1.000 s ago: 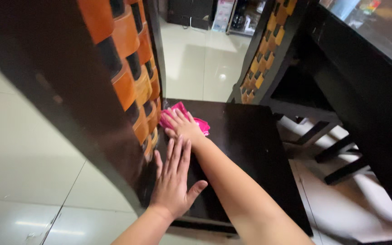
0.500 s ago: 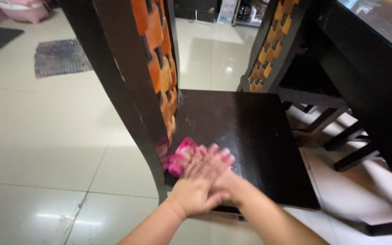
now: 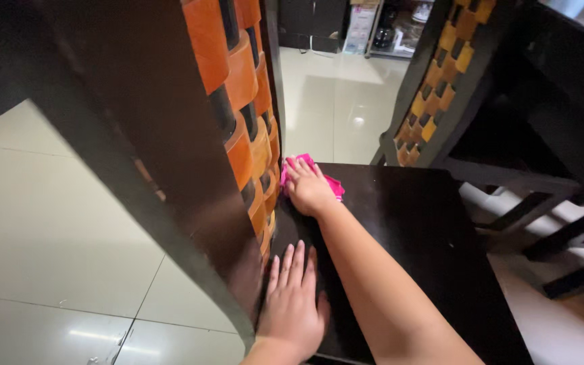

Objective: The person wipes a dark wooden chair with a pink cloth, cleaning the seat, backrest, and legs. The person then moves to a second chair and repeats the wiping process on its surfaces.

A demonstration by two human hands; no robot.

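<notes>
Dark wood everywhere: we've got the chair seat (image 3: 400, 223) under both hands, and the woven orange backrest (image 3: 245, 128) rises just left of them, blocking a lot of our view. Beyond our right hand (image 3: 309, 192) stands a second chair (image 3: 441, 88), with a dark table (image 3: 569, 74) off to the right. That hand presses flat on a pink cloth (image 3: 305, 177) at the seat's far corner. Our left hand (image 3: 292, 304) lies open, palm down, nearer us, well apart from the cloth.
</notes>
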